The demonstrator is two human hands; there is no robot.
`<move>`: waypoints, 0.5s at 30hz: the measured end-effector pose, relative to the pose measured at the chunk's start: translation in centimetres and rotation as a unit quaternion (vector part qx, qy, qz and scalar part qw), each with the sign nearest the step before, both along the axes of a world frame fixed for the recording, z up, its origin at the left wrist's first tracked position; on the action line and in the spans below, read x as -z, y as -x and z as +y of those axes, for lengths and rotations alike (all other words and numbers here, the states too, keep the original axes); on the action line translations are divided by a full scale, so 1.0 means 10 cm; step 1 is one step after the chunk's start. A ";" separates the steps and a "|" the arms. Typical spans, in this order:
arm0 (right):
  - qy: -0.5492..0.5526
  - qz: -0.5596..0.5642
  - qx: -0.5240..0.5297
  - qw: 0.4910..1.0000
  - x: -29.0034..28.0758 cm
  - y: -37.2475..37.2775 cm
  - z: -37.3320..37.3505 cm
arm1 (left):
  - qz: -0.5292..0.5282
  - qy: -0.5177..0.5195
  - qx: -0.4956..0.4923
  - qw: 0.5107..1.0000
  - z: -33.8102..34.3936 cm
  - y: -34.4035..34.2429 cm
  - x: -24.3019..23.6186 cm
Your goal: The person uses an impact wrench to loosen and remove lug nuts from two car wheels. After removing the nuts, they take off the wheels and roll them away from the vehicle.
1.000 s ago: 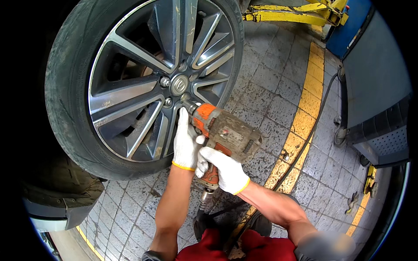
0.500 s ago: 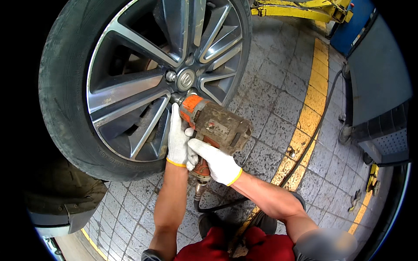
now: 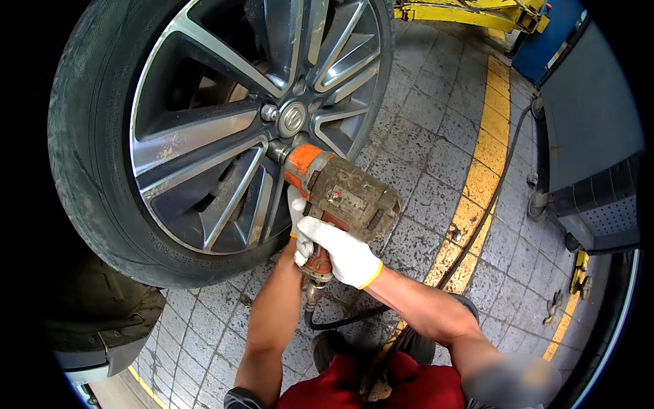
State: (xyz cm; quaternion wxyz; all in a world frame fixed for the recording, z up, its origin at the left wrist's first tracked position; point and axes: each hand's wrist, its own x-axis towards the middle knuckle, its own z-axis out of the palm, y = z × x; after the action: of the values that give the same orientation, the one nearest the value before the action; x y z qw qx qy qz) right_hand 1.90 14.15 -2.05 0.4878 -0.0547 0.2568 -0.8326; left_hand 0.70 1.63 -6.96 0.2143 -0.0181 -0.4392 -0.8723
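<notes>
My gloved right hand [image 3: 344, 252] is wrapped round the handle of an impact wrench [image 3: 344, 194], orange at the nose and grimy on the body. The wrench's socket [image 3: 276, 150] sits in a lug recess of the alloy wheel [image 3: 293, 119], just below the centre cap. Mostly hidden behind the tool, my gloved left hand [image 3: 298, 208] bears against the wrench near its handle; few of its fingers show. One lug nut [image 3: 269, 112] shows left of the cap. A black tyre [image 3: 92, 150] surrounds the wheel.
A dark air hose [image 3: 351, 318] runs from the handle's base across the tiled floor [image 3: 426, 211] along a yellow line [image 3: 487, 163]. A grey wheeled cabinet [image 3: 593, 116] stands at right. A yellow lift arm [image 3: 470, 13] lies at the top, and a car body edge [image 3: 102, 341] at lower left.
My left hand has moved from the wrench's nose, beside the socket, to behind the tool, where less of it shows. My right hand keeps its grip on the handle.
</notes>
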 end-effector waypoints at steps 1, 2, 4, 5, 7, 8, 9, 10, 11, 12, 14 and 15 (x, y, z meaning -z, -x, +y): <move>0.006 -0.006 -0.002 1.000 0.00 0.00 0.00 | -0.001 0.001 0.000 1.000 -0.07 0.00 -0.01; -0.003 -0.005 0.000 1.000 -0.03 0.00 -0.01 | -0.003 0.003 0.000 1.000 -0.11 -0.01 -0.01; 0.008 -0.026 -0.011 1.000 0.01 0.03 -0.01 | -0.004 0.007 0.004 1.000 -0.20 0.04 -0.02; 0.014 -0.037 -0.016 0.999 0.05 0.04 -0.01 | -0.004 0.009 0.005 1.000 -0.20 0.07 -0.04; 0.005 -0.041 -0.021 0.999 0.19 0.01 -0.02 | -0.009 0.013 0.008 1.000 -0.27 0.11 -0.06; 0.001 -0.043 -0.024 0.999 0.22 0.01 -0.03 | -0.011 0.014 0.009 1.000 -0.29 0.14 -0.08; 0.007 -0.051 -0.023 0.998 0.19 0.01 -0.04 | -0.015 0.015 0.007 1.000 -0.30 0.13 -0.08; 0.010 -0.062 -0.024 0.998 0.11 0.00 -0.03 | -0.023 0.013 0.004 1.000 -0.30 0.11 -0.06; 0.013 -0.073 -0.024 0.997 0.04 0.00 -0.02 | -0.030 0.011 0.000 0.999 -0.32 0.06 -0.05; 0.034 -0.086 -0.041 0.995 0.01 0.03 0.01 | -0.035 0.008 0.000 0.999 -0.29 0.04 -0.04; 0.059 -0.150 -0.055 0.985 -0.04 0.07 0.08 | -0.045 0.002 -0.001 0.999 -0.23 0.13 -0.03; 0.083 -0.186 -0.063 0.977 -0.06 0.09 0.10 | -0.049 0.002 -0.001 0.999 -0.21 0.11 -0.02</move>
State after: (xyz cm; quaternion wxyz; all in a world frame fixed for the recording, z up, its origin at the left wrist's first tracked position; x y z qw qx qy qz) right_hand 1.01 15.13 -1.42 0.5725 0.0444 0.0875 -0.8140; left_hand -0.39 -0.45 -6.75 0.1933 0.0247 -0.4507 -0.8711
